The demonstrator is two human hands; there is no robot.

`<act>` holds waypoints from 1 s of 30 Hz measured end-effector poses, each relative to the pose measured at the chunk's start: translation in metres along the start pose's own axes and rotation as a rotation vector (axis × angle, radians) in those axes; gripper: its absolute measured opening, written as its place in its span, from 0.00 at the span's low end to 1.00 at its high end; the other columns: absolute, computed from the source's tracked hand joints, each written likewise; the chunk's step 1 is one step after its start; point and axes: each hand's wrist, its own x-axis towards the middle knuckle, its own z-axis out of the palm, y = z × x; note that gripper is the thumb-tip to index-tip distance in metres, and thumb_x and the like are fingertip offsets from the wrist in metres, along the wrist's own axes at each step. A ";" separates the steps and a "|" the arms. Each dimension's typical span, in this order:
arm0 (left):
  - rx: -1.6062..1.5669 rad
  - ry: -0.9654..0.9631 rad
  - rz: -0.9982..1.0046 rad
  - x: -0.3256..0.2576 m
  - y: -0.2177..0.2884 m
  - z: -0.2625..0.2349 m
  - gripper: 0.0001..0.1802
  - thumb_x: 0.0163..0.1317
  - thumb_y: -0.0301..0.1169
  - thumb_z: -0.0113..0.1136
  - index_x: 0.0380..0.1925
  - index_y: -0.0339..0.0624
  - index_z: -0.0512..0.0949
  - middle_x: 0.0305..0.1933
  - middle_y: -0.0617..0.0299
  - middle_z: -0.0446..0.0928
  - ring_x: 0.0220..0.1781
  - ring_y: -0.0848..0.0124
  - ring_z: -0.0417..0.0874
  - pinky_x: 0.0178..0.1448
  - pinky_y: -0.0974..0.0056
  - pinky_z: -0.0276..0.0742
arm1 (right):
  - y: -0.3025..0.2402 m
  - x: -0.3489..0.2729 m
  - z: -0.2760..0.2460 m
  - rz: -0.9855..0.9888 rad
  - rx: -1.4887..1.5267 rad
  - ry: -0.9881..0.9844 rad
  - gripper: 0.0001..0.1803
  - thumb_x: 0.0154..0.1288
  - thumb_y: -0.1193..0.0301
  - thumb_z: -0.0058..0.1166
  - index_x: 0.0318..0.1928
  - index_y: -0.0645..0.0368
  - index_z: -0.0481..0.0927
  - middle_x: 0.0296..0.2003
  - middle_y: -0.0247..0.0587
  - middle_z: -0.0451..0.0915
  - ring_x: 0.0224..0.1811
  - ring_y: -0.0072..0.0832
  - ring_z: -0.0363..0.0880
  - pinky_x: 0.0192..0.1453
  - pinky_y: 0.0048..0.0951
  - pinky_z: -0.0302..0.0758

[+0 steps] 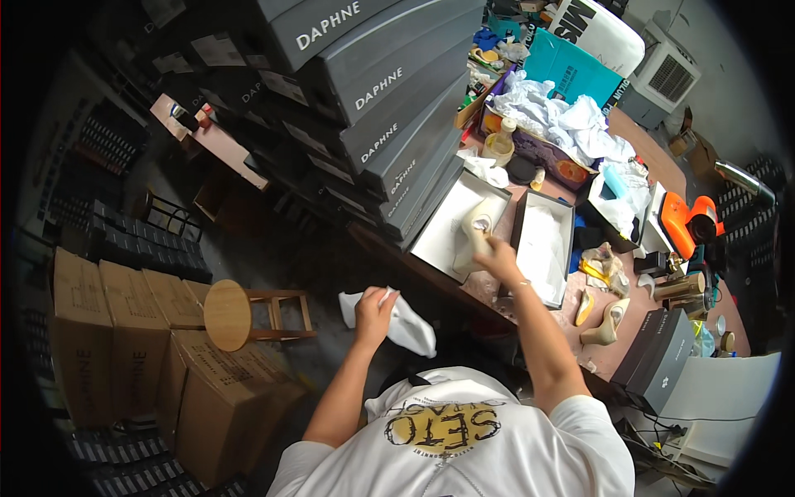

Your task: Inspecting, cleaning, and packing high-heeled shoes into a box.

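Note:
My right hand point(500, 262) is closed on a cream shoe point(477, 225), held over a shallow white-lined box part point(434, 242) at the table edge. Below and to the left, off the table, my left hand point(374, 318) grips a white cloth point(412, 331), which hangs loosely from the fingers. I cannot tell whether it is fabric or soft paper. Just right of my right hand lies an open dark-edged shoebox point(568, 240) with white paper point(543, 248) inside. Farther right on the table, a second cream shoe point(610, 323) lies near a yellowish insole-shaped piece point(585, 307).
Dark shoeboxes point(389, 99) rise in a tall stack left of the work spot. A carton of crumpled white paper point(555, 116), a bottle point(499, 146) and an orange tool point(677, 225) crowd the table. A wooden stool point(228, 315) and brown cartons point(224, 381) stand at left.

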 end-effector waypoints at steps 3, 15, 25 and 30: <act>-0.027 0.064 0.075 0.026 -0.003 0.009 0.10 0.58 0.30 0.65 0.30 0.32 0.80 0.29 0.48 0.77 0.30 0.53 0.79 0.34 0.58 0.73 | -0.046 -0.077 -0.082 -0.085 0.532 -0.245 0.28 0.53 0.63 0.57 0.53 0.68 0.76 0.43 0.38 0.79 0.44 0.24 0.75 0.49 0.24 0.72; -0.487 -0.295 0.271 0.041 0.109 0.043 0.07 0.59 0.26 0.65 0.34 0.33 0.81 0.32 0.56 0.78 0.32 0.69 0.78 0.37 0.66 0.73 | -0.033 -0.196 -0.045 0.216 1.386 -0.159 0.30 0.60 0.60 0.57 0.57 0.67 0.70 0.43 0.42 0.78 0.42 0.28 0.79 0.40 0.25 0.77; 0.123 -0.706 0.608 0.081 0.147 0.066 0.12 0.56 0.29 0.64 0.42 0.42 0.82 0.31 0.58 0.74 0.36 0.60 0.77 0.42 0.60 0.74 | 0.041 -0.212 -0.058 0.218 2.046 -0.246 0.34 0.60 0.49 0.51 0.58 0.61 0.72 0.42 0.50 0.79 0.33 0.41 0.79 0.24 0.26 0.77; 0.152 -0.402 0.746 0.082 0.187 0.102 0.11 0.50 0.23 0.64 0.36 0.40 0.82 0.35 0.57 0.74 0.42 0.61 0.76 0.45 0.59 0.74 | 0.071 -0.196 -0.082 0.178 2.078 -0.320 0.34 0.58 0.49 0.54 0.59 0.61 0.71 0.43 0.49 0.78 0.35 0.41 0.77 0.28 0.27 0.77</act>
